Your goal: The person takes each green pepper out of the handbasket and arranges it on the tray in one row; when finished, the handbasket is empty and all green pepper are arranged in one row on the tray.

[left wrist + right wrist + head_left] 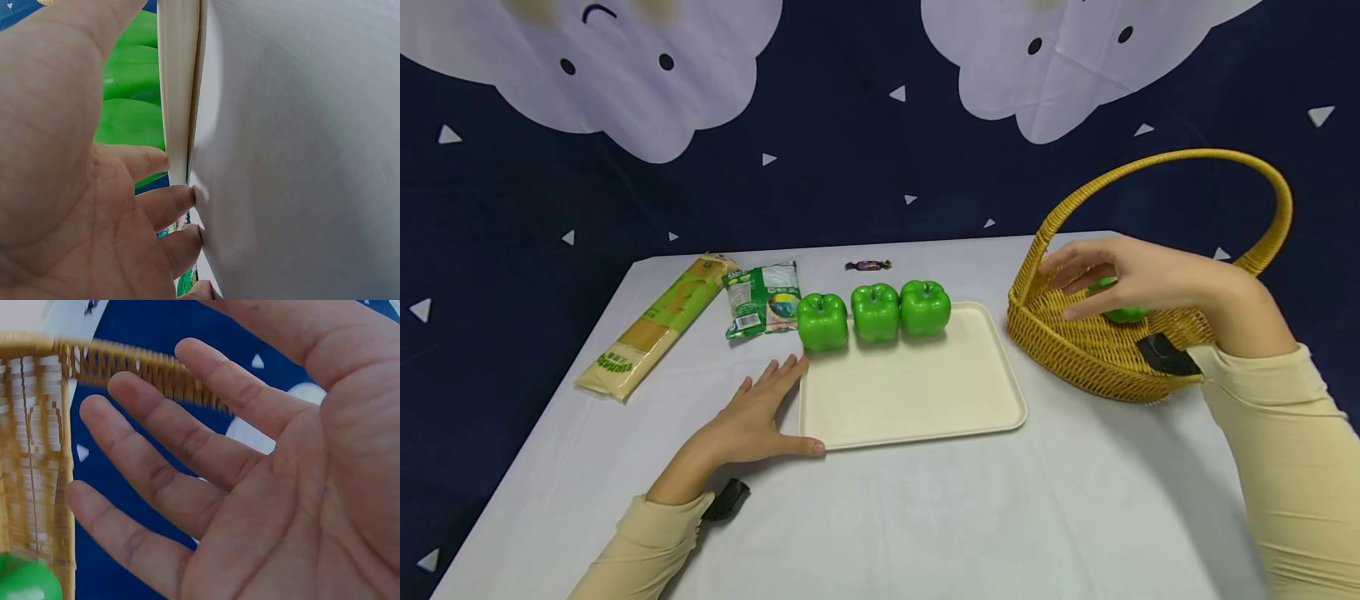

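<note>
Along the back edge of a cream tray stand three green bell peppers: one at the left corner, one in the middle and one to its right. My left hand rests at the tray's left edge, thumb and fingers spread and touching the rim. Over the yellow wicker basket my right hand hovers, fingers loosely bent and holding nothing. Inside the basket lies another green pepper, partly hidden by that hand. The right wrist view shows the bare palm.
A long noodle packet lies at the table's left, beside a green-and-white snack bag. A purple wrapped candy is behind the tray. The basket's tall handle arches above the right hand. A dark cloth with clouds hangs behind the table.
</note>
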Demonstrator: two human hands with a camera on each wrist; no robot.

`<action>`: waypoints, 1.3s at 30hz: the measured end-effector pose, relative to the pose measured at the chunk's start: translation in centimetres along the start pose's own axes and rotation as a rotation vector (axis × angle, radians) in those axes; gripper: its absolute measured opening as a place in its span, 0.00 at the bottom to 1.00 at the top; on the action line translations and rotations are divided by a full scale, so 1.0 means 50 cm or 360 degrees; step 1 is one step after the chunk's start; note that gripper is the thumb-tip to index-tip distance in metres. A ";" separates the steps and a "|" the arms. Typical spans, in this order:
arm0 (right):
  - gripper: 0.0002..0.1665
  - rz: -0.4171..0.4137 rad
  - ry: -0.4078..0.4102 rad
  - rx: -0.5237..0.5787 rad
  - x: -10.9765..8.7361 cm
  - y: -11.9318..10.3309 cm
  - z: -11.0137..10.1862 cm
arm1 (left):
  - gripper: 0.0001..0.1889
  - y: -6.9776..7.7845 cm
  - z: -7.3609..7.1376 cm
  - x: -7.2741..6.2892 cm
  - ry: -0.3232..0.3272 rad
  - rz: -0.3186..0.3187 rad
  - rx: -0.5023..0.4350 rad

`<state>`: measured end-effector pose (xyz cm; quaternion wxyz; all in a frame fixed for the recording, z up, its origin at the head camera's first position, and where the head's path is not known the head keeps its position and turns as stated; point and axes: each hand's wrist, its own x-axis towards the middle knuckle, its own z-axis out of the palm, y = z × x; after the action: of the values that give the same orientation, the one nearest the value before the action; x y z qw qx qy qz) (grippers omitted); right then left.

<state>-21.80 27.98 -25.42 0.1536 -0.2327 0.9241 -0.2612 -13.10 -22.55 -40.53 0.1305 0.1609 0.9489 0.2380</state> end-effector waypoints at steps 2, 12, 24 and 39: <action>0.38 0.0038 0.0021 -0.0010 -0.007 0.015 -0.010 | 0.72 -0.001 0.000 0.000 0.0000 -0.0001 -0.0001; 0.49 0.0305 0.0007 -0.0130 -0.023 0.087 -0.050 | 0.72 -0.003 0.001 -0.002 0.0001 -0.0007 -0.0011; 0.57 0.0522 -0.0021 -0.0396 -0.005 0.161 -0.069 | 0.72 -0.005 0.003 0.001 -0.0008 -0.0017 -0.0008; 0.55 0.0705 -0.0169 -0.0107 0.020 0.193 -0.074 | 0.72 -0.001 0.001 0.002 -0.0006 -0.0018 -0.0006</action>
<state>-27.56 36.29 -27.90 0.2476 -0.0426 0.9515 -0.1776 -13.19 -22.54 -40.60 0.1341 0.1557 0.9491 0.2386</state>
